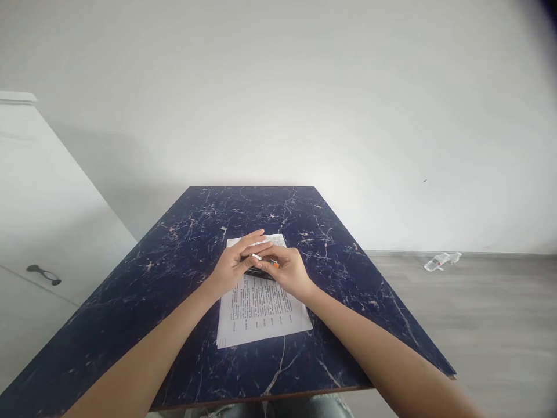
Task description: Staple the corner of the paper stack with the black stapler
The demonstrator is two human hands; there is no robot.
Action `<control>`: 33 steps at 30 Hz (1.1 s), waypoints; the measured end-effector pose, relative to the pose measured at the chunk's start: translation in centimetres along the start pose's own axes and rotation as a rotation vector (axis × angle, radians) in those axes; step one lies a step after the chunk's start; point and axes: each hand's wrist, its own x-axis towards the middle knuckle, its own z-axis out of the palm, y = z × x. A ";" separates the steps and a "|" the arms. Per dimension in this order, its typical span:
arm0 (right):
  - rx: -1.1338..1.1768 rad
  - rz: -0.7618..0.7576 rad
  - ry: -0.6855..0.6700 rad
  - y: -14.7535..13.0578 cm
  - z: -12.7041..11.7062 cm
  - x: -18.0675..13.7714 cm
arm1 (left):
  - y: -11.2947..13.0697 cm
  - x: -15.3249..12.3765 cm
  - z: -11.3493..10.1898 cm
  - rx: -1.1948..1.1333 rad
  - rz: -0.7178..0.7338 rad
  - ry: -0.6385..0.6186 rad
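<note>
My left hand [230, 266] and my right hand [290, 268] meet over the upper part of a printed sheet of paper [265, 319]. Between the fingertips of both is a small white piece [256, 256], its kind too small to make out. Both hands are closed, thumbs and fingers pressed in around it. Under the fingers lies a dark, glossy object [262, 273], mostly covered, so its kind is unclear. An orange bit [275, 265] shows beside my right thumb. The paper looks like more than one sheet, slightly out of line.
The table [339, 325] has a dark blue marble-patterned top and reaches toward a pale wall. At left stands a white cabinet [52, 215] with a dark handle [44, 274]. A crumpled clear plastic item [440, 261] lies on the grey floor at right.
</note>
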 end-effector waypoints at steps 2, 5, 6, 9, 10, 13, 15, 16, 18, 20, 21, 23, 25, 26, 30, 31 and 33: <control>0.165 0.069 -0.012 0.4 0.3 -0.1 | -0.1 0.1 0.0 0.046 0.015 -0.025; 0.256 0.122 -0.024 0.9 0.0 0.1 | 0.3 0.3 -0.3 0.093 0.009 -0.072; 0.235 0.126 -0.021 1.1 -0.4 0.3 | 0.4 0.3 -0.7 0.120 0.010 -0.076; -0.029 0.140 0.062 2.1 -3.4 1.3 | -0.2 0.2 -3.4 0.253 0.016 0.120; -0.196 0.156 0.114 2.7 -4.9 1.7 | -0.8 0.1 -4.7 0.315 -0.003 0.247; -0.857 0.273 0.236 5.1 -9.7 2.2 | -4.0 -0.5 -9.0 0.660 -0.132 0.396; -1.059 0.368 0.230 6.8 -12.3 2.2 | -6.5 -0.9 -10.8 0.829 -0.186 0.260; -1.098 0.400 0.223 7.5 -13.1 2.1 | -7.6 -1.0 -11.1 0.885 -0.223 0.162; -1.110 0.430 0.223 8.7 -14.1 1.9 | -9.2 -1.1 -10.8 0.960 -0.343 -0.026; -1.124 0.442 0.227 9.4 -14.4 1.8 | -9.9 -1.1 -9.9 0.992 -0.449 -0.163; -1.128 0.440 0.231 9.5 -14.3 1.8 | -9.9 -1.0 -9.5 0.995 -0.479 -0.207; -1.132 0.420 0.248 9.4 -14.1 1.8 | -9.7 -0.9 -9.0 0.986 -0.483 -0.241; -1.140 0.390 0.287 8.9 -13.6 1.9 | -9.4 -0.8 -9.1 0.978 -0.439 -0.216; -1.141 0.363 0.322 8.6 -13.3 2.0 | -9.3 -0.8 -9.2 0.980 -0.412 -0.191; -1.058 0.177 0.375 6.6 -10.6 1.9 | -9.4 -0.5 -9.9 0.989 -0.341 -0.078; -1.018 0.124 0.337 6.1 -9.5 1.9 | -9.6 -0.5 -10.1 0.976 -0.336 -0.060; -0.935 0.032 0.234 5.1 -7.3 1.7 | -9.9 -0.4 -10.4 0.934 -0.347 -0.031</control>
